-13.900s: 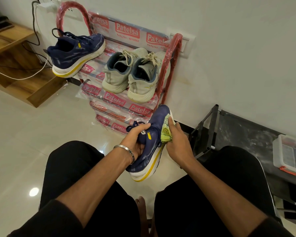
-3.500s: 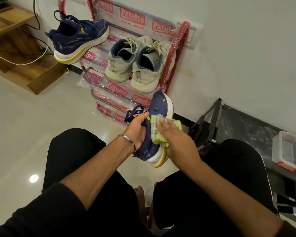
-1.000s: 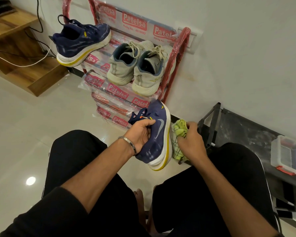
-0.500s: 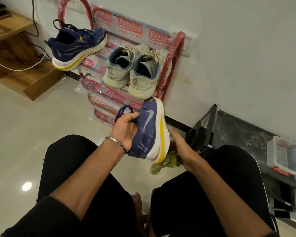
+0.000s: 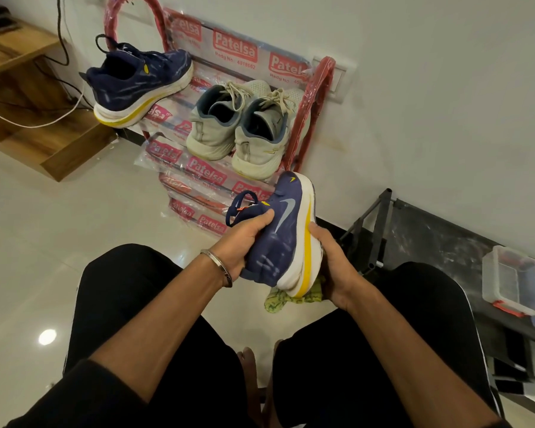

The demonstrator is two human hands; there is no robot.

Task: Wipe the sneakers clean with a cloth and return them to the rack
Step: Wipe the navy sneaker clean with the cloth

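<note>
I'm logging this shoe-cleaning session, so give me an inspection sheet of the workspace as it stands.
Surface: glossy pale floor.
Job's things: navy sneaker held in the air; its mate and a grey pair on the red rack; green cloth below the held sneaker.
Clutter: clear plastic box on the black stand.
Hands: left hand grips the upper; right hand holds the sole.
Cables: white and black leads by the wooden steps.
Surroundings: white wall.

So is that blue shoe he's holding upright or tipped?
Tipped: the held blue sneaker lies on its side, its yellow-and-white sole edge facing right.
</note>
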